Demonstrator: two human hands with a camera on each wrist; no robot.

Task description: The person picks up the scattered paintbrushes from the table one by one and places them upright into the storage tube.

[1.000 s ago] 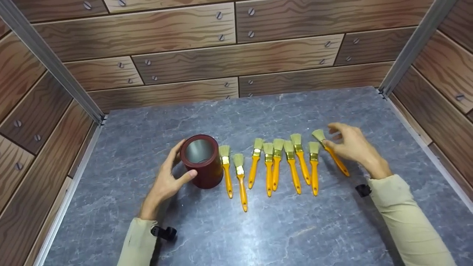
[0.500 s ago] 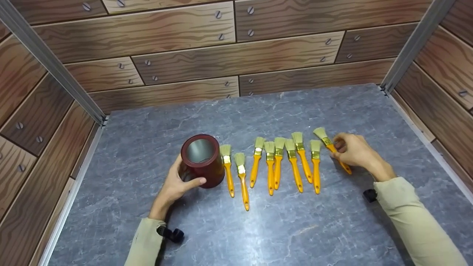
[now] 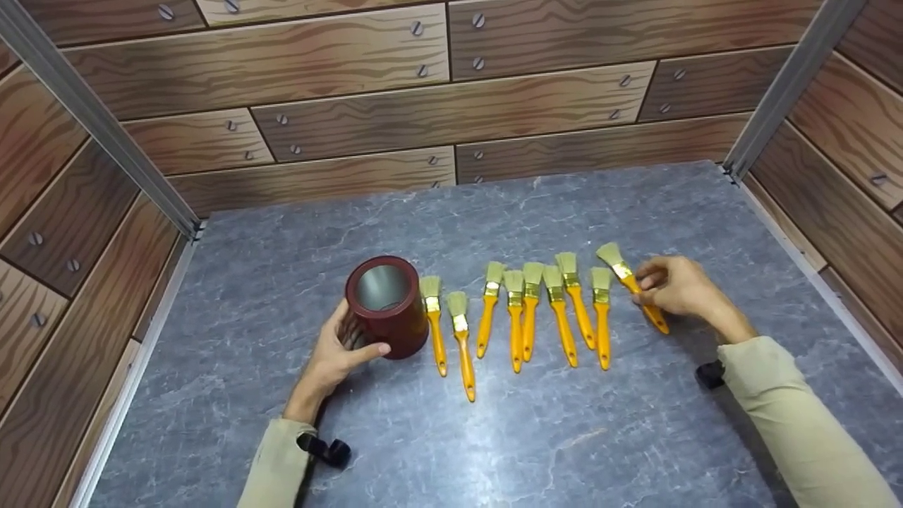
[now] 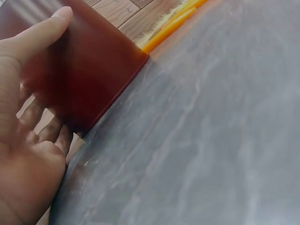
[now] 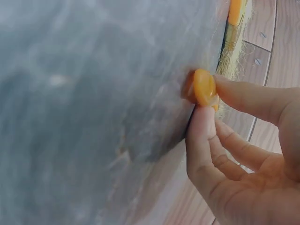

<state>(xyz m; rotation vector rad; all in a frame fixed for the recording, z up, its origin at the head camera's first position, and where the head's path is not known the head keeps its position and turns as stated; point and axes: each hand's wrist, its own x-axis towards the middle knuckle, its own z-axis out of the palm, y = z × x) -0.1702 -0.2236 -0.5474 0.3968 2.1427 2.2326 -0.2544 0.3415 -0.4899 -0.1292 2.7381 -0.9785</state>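
A dark red cylindrical can (image 3: 396,331), hollow with a shiny grey inside, stands upright on the left of the table. My left hand (image 3: 333,358) holds its near left side, thumb across the front and fingers around the back; the left wrist view has the thumb (image 4: 40,35) flat on the red wall. At the far right of a row of paintbrushes, my right hand (image 3: 681,286) pinches the orange handle of the rightmost paintbrush (image 3: 622,271) between thumb and fingers. That brush lies slanted, bristles away from me. Its rounded handle end (image 5: 205,87) shows in the right wrist view.
Several more paintbrushes (image 3: 557,310) with orange handles and pale bristles lie between the hands, the leftmost brush (image 3: 434,328) close against the can. The grey marbled table (image 3: 536,437) is bounded by wood-patterned walls (image 3: 451,92) at the back and sides.
My right hand has come down along the rightmost paintbrush, and its thumb and fingers have closed on the handle. The left hand has settled further around the can, which stays put.
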